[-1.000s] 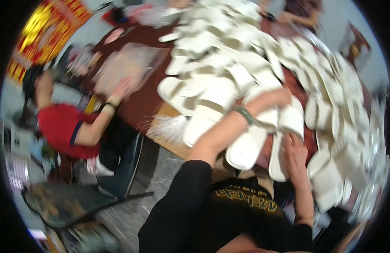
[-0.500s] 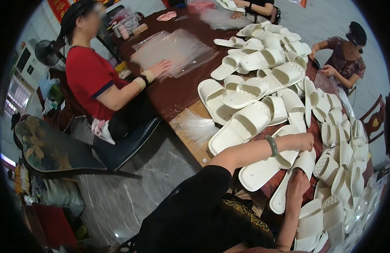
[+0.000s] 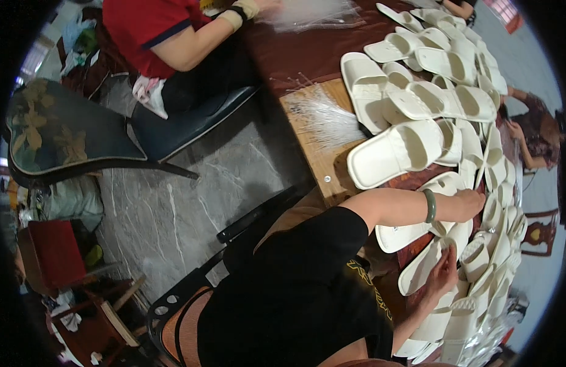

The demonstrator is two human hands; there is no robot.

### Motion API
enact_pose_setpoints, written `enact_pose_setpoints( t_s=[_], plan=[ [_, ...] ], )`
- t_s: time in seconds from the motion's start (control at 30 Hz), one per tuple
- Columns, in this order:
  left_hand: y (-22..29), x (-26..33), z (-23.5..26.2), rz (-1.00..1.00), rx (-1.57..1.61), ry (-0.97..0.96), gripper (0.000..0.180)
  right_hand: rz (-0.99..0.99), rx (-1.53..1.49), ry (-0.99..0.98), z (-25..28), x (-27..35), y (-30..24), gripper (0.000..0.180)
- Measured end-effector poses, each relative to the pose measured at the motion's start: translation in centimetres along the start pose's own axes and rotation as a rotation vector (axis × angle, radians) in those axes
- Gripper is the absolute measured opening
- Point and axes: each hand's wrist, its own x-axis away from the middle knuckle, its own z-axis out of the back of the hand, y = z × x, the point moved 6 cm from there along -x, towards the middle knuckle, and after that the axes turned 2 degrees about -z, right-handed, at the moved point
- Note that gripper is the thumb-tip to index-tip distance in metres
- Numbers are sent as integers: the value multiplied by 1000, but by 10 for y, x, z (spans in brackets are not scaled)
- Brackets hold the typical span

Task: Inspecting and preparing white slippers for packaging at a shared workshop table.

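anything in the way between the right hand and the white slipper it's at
Nothing visible: the right hand is right at the open sole of the white slipper, just below its strap. The left hand is near the far end, not between them.

Along the left edge of the worktop (image 3: 292, 58) we have a co-worker in a red shirt (image 3: 149, 33), seated on a dark upholstered chair (image 3: 69, 125) with a flower-patterned back. Clear plastic bags (image 3: 322, 15) lie just inside that edge. Below we see grey marbled floor (image 3: 173, 211); past the right edge, a person in a patterned top (image 3: 543, 131) and a wooden chair (image 3: 540, 233).
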Motion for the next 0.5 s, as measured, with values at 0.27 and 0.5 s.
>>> enact_pose_setpoints(
  t_s=[0.27,0.5],
  plan=[
    [3,-7,2,-110,196,128,21,-105,-6,-223,17,-35,-8,23],
    [7,5,15,-184,192,174,21,-11,167,-112,-16,-82,34,26]
  ],
)
